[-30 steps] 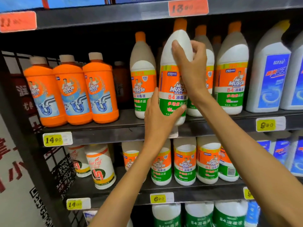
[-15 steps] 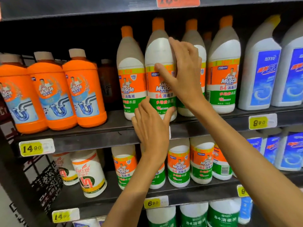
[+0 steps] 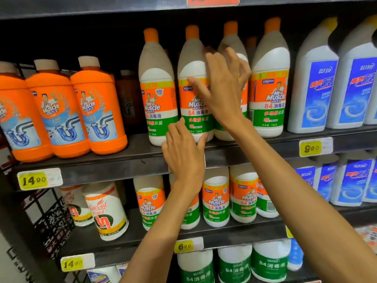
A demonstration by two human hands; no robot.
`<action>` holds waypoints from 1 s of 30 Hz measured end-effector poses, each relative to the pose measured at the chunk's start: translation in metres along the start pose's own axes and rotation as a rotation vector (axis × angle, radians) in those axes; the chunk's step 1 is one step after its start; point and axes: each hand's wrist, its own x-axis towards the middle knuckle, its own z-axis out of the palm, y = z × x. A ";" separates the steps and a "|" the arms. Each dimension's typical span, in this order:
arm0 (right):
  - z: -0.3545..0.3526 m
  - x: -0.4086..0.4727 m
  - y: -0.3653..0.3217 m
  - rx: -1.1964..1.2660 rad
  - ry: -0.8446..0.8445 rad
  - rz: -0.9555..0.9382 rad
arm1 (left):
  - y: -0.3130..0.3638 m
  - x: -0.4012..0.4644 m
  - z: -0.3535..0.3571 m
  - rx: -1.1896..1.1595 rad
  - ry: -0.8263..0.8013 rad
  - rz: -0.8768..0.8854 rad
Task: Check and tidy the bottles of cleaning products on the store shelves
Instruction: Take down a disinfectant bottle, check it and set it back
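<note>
A white Mr Muscle 84 disinfectant bottle (image 3: 193, 68) with an orange cap and an orange-and-green label stands upright on the dark middle shelf (image 3: 122, 168), second in a row of like bottles. My left hand (image 3: 183, 156) cups its base from the front, fingers on the left and thumb on the right. My right hand (image 3: 222, 88) lies over the upper label with its fingers spread and blurred, the thumb touching the front. It covers much of the neighbouring bottle (image 3: 230, 43) to the right.
Three orange drain-cleaner bottles (image 3: 98, 107) stand at the left of the same shelf, and white bottles with blue labels (image 3: 318, 88) at the right. Shorter 84 bottles (image 3: 216, 201) fill the shelf below. Yellow price tags (image 3: 38, 179) line the shelf edges.
The bottle was held up in front of the shelf and now stands in the row. My right hand has loosened and spread its fingers; my left hand has stayed at the base.
</note>
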 end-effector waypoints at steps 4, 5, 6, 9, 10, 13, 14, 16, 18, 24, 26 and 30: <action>-0.010 0.002 0.016 0.103 0.226 0.070 | 0.002 -0.002 -0.005 -0.101 0.032 0.029; -0.011 0.006 0.022 0.037 0.185 0.119 | 0.002 -0.005 -0.006 -0.111 0.055 0.049; -0.012 0.010 0.028 -0.051 0.114 0.162 | 0.003 -0.008 -0.007 -0.119 0.077 0.070; -0.011 0.016 0.035 -0.188 -0.035 0.202 | 0.009 -0.018 -0.009 -0.176 0.109 0.122; -0.010 0.015 0.036 -0.183 -0.042 0.199 | 0.011 -0.020 -0.009 -0.203 0.111 0.140; -0.015 0.013 0.036 -0.135 -0.028 0.218 | 0.016 -0.024 -0.011 -0.293 0.101 0.180; -0.019 0.012 0.036 -0.105 -0.010 0.226 | 0.018 -0.025 -0.011 -0.344 0.086 0.187; -0.027 0.011 0.035 0.030 0.057 0.243 | 0.021 -0.028 -0.013 -0.473 0.040 0.183; -0.036 0.005 0.030 0.254 0.115 0.254 | 0.023 -0.031 -0.014 -0.585 -0.018 0.152; -0.064 -0.011 0.027 0.645 0.129 0.254 | 0.027 -0.040 -0.014 -0.732 -0.171 0.099; -0.074 -0.016 0.027 0.724 0.152 0.287 | 0.028 -0.043 -0.016 -0.751 -0.197 0.095; -0.102 -0.028 0.021 0.961 0.124 0.372 | 0.038 -0.043 -0.031 -0.909 -0.344 0.012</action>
